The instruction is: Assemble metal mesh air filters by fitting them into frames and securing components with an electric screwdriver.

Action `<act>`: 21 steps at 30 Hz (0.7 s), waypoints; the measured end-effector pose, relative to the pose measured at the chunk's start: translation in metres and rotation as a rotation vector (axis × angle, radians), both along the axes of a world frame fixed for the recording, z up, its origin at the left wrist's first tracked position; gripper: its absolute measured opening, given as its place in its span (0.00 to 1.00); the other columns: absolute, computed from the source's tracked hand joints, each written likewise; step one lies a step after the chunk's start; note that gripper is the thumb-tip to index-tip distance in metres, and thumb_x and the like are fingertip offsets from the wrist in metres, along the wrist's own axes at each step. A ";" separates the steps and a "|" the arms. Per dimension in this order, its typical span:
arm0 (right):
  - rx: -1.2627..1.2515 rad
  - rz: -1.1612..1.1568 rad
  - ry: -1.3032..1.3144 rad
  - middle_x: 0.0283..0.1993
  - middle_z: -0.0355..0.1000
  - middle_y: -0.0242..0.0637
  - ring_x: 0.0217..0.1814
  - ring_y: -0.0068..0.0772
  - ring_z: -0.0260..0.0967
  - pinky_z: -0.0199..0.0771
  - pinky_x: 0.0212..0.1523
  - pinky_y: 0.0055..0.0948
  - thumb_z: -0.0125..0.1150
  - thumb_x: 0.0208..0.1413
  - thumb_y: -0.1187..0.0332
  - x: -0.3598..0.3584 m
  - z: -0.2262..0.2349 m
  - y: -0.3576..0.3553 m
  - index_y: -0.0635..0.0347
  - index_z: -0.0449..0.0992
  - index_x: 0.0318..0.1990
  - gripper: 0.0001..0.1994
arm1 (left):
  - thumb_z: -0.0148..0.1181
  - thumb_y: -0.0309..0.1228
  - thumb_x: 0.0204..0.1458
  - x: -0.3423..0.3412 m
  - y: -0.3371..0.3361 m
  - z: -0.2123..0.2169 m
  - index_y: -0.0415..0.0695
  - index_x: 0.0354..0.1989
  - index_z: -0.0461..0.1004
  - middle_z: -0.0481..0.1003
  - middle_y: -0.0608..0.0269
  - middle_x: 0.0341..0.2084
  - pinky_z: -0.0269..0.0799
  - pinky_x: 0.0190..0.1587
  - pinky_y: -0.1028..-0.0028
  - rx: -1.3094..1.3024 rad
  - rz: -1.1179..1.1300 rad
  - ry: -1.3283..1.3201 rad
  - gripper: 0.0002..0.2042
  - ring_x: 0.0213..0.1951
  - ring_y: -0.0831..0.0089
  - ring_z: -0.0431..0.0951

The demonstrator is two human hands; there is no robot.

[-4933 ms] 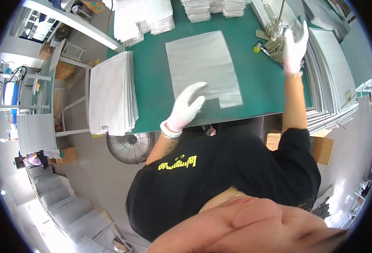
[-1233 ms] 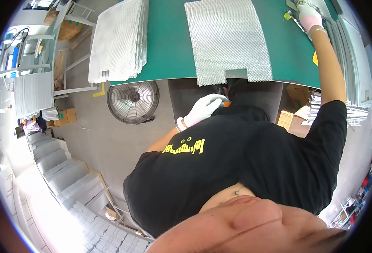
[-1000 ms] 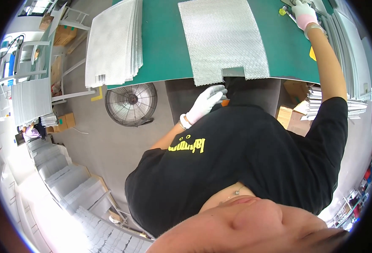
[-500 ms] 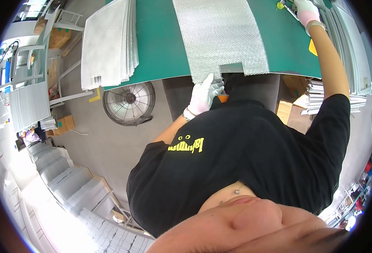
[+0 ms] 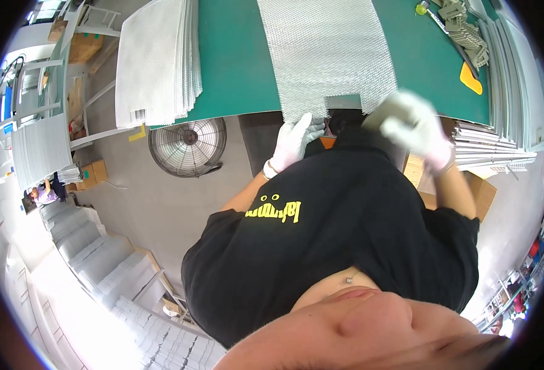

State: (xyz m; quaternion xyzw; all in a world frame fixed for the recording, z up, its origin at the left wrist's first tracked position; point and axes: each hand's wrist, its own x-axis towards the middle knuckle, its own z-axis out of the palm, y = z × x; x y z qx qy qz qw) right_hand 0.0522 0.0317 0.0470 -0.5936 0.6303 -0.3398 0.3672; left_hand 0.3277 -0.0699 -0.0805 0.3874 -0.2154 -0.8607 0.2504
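Note:
A silvery metal mesh sheet (image 5: 327,52) with a notch cut in its near edge lies on the green table top (image 5: 232,58). My left hand (image 5: 295,143), in a white glove, pinches the sheet's near left corner with the thumb on top. My gloved right hand (image 5: 417,129) is by the near right corner of the sheet, smeared by motion. Its fingers are closed on a small grey metal piece (image 5: 380,114), whose exact shape is blurred. Similar grey metal pieces (image 5: 460,28) lie heaped at the far right of the table.
A stack of mesh sheets (image 5: 155,65) overhangs the table's left edge. At the right lie a yellow-handled tool (image 5: 471,79) and long pale metal strips (image 5: 500,74). A round floor fan (image 5: 189,147) stands below the table at the left. More strips (image 5: 485,147) sit low on the right.
My right hand has come back from the heap at the far right to the sheet's near right corner, bringing a grey metal piece. My left hand stays at the sheet's left corner.

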 end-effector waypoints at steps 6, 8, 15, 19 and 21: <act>0.156 -0.045 -0.363 0.36 0.74 0.39 0.39 0.35 0.74 0.73 0.43 0.28 0.69 0.53 0.68 0.084 -0.094 0.044 0.64 0.79 0.41 0.11 | 0.58 0.31 0.63 0.030 -0.006 -0.003 0.35 0.51 0.71 0.78 0.54 0.44 0.76 0.51 0.69 -0.275 -0.084 -0.178 0.14 0.45 0.70 0.79; 0.210 -0.072 -0.406 0.38 0.74 0.39 0.40 0.35 0.74 0.74 0.44 0.28 0.69 0.54 0.67 0.088 -0.104 0.043 0.64 0.79 0.41 0.11 | 0.58 0.32 0.63 0.036 -0.008 -0.003 0.34 0.52 0.70 0.78 0.52 0.45 0.77 0.51 0.67 -0.365 -0.108 -0.248 0.15 0.45 0.67 0.79; -0.083 0.006 0.057 0.44 0.73 0.45 0.43 0.48 0.73 0.74 0.45 0.38 0.62 0.53 0.68 0.099 -0.077 0.000 0.67 0.76 0.34 0.09 | 0.60 0.32 0.60 0.029 -0.021 0.027 0.33 0.43 0.73 0.79 0.53 0.26 0.76 0.33 0.72 -0.912 -0.143 -0.657 0.13 0.27 0.67 0.81; -0.155 -0.031 0.136 0.50 0.71 0.50 0.41 0.49 0.74 0.75 0.43 0.41 0.60 0.54 0.65 0.104 -0.064 -0.013 0.65 0.76 0.30 0.10 | 0.51 0.36 0.65 0.029 -0.026 0.038 0.32 0.40 0.75 0.81 0.56 0.28 0.76 0.36 0.73 -1.119 -0.395 -0.962 0.15 0.29 0.71 0.83; -0.056 -0.003 0.211 0.47 0.71 0.52 0.37 0.50 0.74 0.75 0.41 0.42 0.59 0.55 0.64 0.107 -0.060 -0.021 0.65 0.75 0.29 0.11 | 0.50 0.37 0.65 0.028 -0.027 0.037 0.33 0.38 0.75 0.81 0.56 0.27 0.76 0.34 0.72 -1.163 -0.415 -1.009 0.17 0.28 0.69 0.83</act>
